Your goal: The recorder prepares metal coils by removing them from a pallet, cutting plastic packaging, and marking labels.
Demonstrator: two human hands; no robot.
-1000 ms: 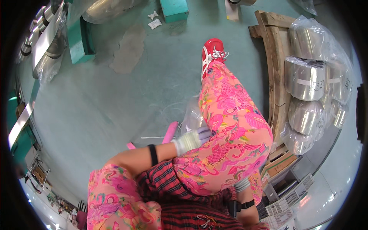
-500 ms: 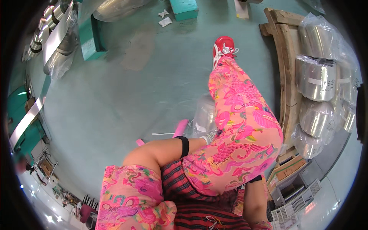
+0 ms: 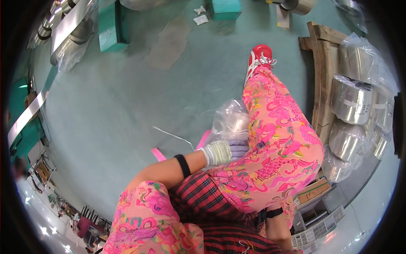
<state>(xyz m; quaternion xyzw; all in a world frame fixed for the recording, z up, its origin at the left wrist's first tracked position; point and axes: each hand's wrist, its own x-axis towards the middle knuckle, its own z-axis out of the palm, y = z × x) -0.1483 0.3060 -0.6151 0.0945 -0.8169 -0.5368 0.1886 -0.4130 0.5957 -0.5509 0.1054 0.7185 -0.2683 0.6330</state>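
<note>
My left hand (image 3: 223,152) wears a pale glove with lilac fingers. Its fingers stretch rightward, side by side, at the near edge of a silvery roll in clear plastic (image 3: 232,122). The fingertips end against my patterned trouser leg, which covers part of the roll, so I cannot see whether they touch the roll or a fold of plastic. My right forearm (image 3: 277,228), with a dark band, comes in at lower right; the right hand is hidden behind my leg. Beside the left wrist lie a thin white cord (image 3: 174,135) and pink strips (image 3: 158,154).
Plastic-wrapped metal rolls (image 3: 352,99) sit along a wooden pallet (image 3: 320,84) on the right. Green metal blocks (image 3: 112,31) stand on the floor at the far left. A shiny metal strip (image 3: 29,112) runs down the left side. Grey crates (image 3: 319,228) lie at lower right.
My left hand has come out from behind the leg and now shows nearly whole. The white cord has tilted, its left end higher. The whole view has shifted slightly.
</note>
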